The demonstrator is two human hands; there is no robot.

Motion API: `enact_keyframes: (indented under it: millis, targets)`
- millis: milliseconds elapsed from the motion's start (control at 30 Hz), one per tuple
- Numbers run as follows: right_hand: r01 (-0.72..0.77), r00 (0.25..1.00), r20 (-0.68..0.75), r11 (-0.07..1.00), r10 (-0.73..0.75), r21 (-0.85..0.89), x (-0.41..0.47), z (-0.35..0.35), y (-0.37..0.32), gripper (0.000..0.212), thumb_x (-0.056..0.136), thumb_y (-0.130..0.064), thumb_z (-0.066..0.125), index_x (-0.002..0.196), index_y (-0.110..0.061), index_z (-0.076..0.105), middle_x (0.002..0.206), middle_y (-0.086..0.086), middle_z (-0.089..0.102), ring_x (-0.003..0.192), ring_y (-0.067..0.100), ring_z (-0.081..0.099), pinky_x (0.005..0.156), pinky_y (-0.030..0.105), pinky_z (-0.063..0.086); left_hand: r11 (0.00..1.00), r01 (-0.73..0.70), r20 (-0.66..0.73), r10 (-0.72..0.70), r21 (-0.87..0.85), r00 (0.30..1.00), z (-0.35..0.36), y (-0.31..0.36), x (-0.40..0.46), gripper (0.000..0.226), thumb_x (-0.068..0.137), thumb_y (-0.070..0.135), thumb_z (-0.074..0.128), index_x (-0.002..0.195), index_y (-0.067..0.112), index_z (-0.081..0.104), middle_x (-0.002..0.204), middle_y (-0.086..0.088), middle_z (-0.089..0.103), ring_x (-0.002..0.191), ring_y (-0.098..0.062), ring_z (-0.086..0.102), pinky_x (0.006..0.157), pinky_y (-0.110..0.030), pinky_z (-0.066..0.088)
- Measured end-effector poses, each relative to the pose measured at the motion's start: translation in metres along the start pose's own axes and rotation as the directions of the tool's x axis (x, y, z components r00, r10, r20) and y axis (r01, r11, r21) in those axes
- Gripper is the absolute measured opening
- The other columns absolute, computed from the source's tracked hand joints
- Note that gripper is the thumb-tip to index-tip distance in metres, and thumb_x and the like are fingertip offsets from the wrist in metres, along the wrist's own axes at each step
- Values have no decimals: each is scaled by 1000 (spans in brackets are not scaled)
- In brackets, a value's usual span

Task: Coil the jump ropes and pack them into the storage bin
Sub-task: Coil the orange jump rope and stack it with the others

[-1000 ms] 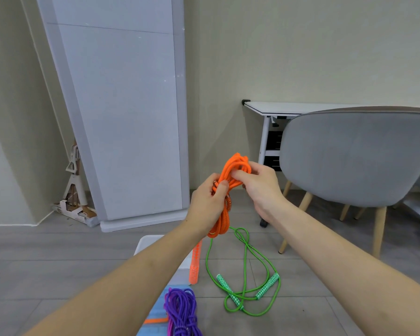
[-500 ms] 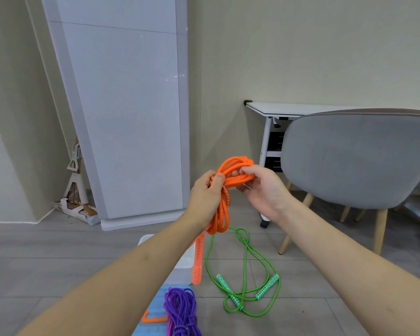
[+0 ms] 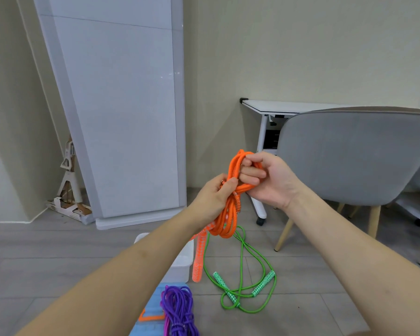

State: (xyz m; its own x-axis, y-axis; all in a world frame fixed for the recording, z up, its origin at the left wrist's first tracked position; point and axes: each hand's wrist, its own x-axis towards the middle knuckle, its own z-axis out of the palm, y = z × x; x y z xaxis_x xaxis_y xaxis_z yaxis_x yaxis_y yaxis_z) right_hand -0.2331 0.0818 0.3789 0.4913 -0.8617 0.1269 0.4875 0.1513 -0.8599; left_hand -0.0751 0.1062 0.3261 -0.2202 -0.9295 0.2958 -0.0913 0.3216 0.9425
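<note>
An orange jump rope (image 3: 224, 219) hangs in a bundle of loops at chest height. My left hand (image 3: 214, 197) grips the bundle at its middle. My right hand (image 3: 264, 179) has its fingers curled through the top loops. One orange handle (image 3: 198, 259) dangles below. A green jump rope (image 3: 243, 287) lies loose on the floor. Beside my left forearm, a coiled purple rope (image 3: 178, 309) rests on a blue lid (image 3: 153, 311). The white storage bin (image 3: 182, 265) stands on the floor, mostly hidden by my left forearm.
A grey chair (image 3: 354, 156) with wooden legs stands at the right, a white rolling desk (image 3: 267, 110) behind it. A tall white panel (image 3: 117, 112) leans on the wall at the left, cardboard and a stand beside it.
My right hand has turned and pushed its fingers through the top loops of the orange rope. The bundle has shifted a little to the right.
</note>
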Motion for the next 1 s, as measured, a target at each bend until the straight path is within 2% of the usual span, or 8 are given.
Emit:
enact_keyframes:
  millis: [100,300,400,567,700,800,900,1000]
  targets:
    - [-15,1000,3,995,15,-103,-3,-2,-4,24,97,-25,54,77,-11,52,41,-8,23,38,7,25,48,23,20,999,-26,44,28,-37,999,3,-2,-1,37,106,36,48,110,-1,51,73,-14,58,64,-31,59,58,-37,49]
    - [22,978,-206,993,-47,-119,-3,-3,-7,32,96,-40,63,78,-14,63,61,-1,55,58,14,55,67,26,48,998,-30,92,34,-46,995,-1,-4,-6,43,106,39,42,113,-2,50,76,-4,68,65,-18,64,59,-28,51]
    - [46,963,-261,993,-73,-106,-1,-3,-10,33,98,-41,62,77,-15,66,65,-2,62,59,12,61,65,24,53,992,-27,173,48,-121,984,-1,-9,-8,43,106,43,42,112,1,49,82,-10,68,58,-20,61,53,-31,49]
    - [61,960,-273,998,-56,9,3,-8,-7,36,102,-40,57,75,-16,61,65,-3,54,49,11,47,56,23,46,988,41,240,-4,-150,971,-6,-32,-7,47,96,40,62,130,10,49,103,-15,65,79,-22,61,73,-42,50]
    - [92,954,-288,996,-82,20,4,-11,-6,35,103,-39,56,75,-17,58,64,-4,51,45,9,39,59,25,38,979,123,305,-168,164,937,-14,-48,-16,66,93,46,66,146,26,32,122,-8,62,100,-11,66,82,-28,54]
    - [110,947,-310,992,-87,56,3,-15,-10,33,103,-42,56,77,-20,57,63,-7,52,44,8,40,57,25,38,925,147,299,-259,350,918,-13,-59,-24,65,95,46,63,145,27,25,116,-8,57,87,-16,62,74,-29,53]
    - [139,940,-328,983,-94,116,4,-22,-10,35,104,-42,53,75,-22,54,62,-8,48,44,8,38,54,24,38,887,108,206,-221,449,953,-11,-62,-22,47,101,42,55,138,23,33,98,-7,56,78,-16,54,71,-32,50]
    - [186,921,-375,968,-111,170,4,-36,-15,41,106,-42,48,70,-23,47,52,-10,35,38,7,26,43,22,30,752,-39,167,-95,658,981,-21,-63,-22,29,104,47,43,120,23,44,88,-1,57,80,-22,55,78,-43,47]
